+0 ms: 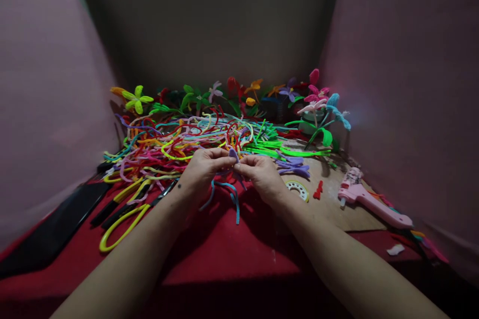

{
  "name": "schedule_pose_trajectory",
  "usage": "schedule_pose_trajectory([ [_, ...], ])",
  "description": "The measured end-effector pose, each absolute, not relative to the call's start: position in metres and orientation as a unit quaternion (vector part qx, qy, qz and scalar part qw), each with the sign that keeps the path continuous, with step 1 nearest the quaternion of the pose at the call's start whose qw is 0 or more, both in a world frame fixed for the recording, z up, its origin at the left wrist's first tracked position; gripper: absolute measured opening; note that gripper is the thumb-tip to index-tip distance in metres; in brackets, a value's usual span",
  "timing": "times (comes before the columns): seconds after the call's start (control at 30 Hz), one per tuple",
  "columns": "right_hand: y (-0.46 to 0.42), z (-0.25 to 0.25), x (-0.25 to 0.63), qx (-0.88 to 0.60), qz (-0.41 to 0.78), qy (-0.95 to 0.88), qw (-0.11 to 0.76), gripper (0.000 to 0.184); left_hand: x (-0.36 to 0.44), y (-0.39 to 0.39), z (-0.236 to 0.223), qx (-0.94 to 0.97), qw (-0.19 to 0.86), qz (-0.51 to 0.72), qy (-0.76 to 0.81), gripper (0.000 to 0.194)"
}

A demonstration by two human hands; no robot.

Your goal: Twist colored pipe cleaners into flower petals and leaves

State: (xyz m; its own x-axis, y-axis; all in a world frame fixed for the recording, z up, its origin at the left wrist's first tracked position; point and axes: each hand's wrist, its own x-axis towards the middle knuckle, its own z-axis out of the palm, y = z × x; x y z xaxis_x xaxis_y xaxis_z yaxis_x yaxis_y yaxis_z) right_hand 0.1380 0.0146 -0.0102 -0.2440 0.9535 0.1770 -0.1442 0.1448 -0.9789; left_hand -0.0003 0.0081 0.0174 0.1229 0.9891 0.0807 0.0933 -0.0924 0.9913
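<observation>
Between my two hands is a small purple pipe-cleaner petal (233, 154), its tip poking up above the fingers. My left hand (204, 169) pinches it from one side with thumb and forefinger. From the other side my right hand (258, 172) closes thumb and fingers on its lower part, which the fingertips mostly hide. Below the hands lie loose blue pipe cleaners (230, 192) on the red cloth. Just right of my right hand rests a bunch of purple looped petals (294, 165).
A large tangle of coloured pipe cleaners (149, 147) spreads behind the hands, with finished flowers (288, 92) at the back. Yellow-handled scissors (123, 227) lie left. A pink glue gun (370, 202), a tape roll (298, 190) and a red scrap (318, 189) lie on a board at right.
</observation>
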Motion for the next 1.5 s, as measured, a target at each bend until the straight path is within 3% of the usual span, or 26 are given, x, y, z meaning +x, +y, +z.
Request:
schedule_pose_trajectory([
  [0.37,0.011,-0.009,0.136,-0.374,0.542,-0.568,0.494,0.019,0.002,0.007,0.013,0.597,0.436,0.481,0.472,0.02],
  [0.43,0.011,-0.011,0.135,-0.384,0.551,-0.549,0.498,0.019,0.005,0.006,0.011,0.629,0.357,0.485,0.492,0.019],
  [0.53,0.013,-0.014,0.133,-0.389,0.574,-0.519,0.5,0.018,0.01,0.004,0.008,0.69,0.16,0.493,0.505,0.016],
  [0.6,0.014,-0.015,0.133,-0.382,0.591,-0.506,0.499,0.017,0.011,0.004,0.007,0.703,0.115,0.489,0.504,0.016],
  [0.73,0.014,-0.016,0.134,-0.37,0.609,-0.506,0.486,0.014,0.01,0.004,0.01,0.647,0.272,0.485,0.522,0.021],
  [0.9,0.014,-0.016,0.134,-0.382,0.602,-0.513,0.477,0.017,0.009,0.006,0.015,0.638,0.24,0.5,0.535,0.019],
  [1.1,0.021,-0.016,0.139,-0.361,0.616,-0.445,0.54,0.019,0.0,0.01,0.021,0.655,0.362,0.416,0.517,0.031],
  [1.2,0.025,-0.018,0.14,-0.353,0.62,-0.422,0.559,0.02,-0.001,0.01,0.017,0.689,0.326,0.391,0.516,0.026],
  [1.37,0.027,-0.023,0.137,-0.346,0.622,-0.401,0.577,0.02,0.006,0.005,0.009,0.704,0.138,0.451,0.531,0.019],
  [1.43,0.027,-0.024,0.136,-0.341,0.625,-0.38,0.59,0.02,0.009,0.003,0.008,0.677,0.153,0.48,0.536,0.022],
  [1.5,0.026,-0.022,0.135,-0.334,0.629,-0.352,0.607,0.02,0.012,0.003,0.009,0.619,0.245,0.525,0.53,0.029],
])
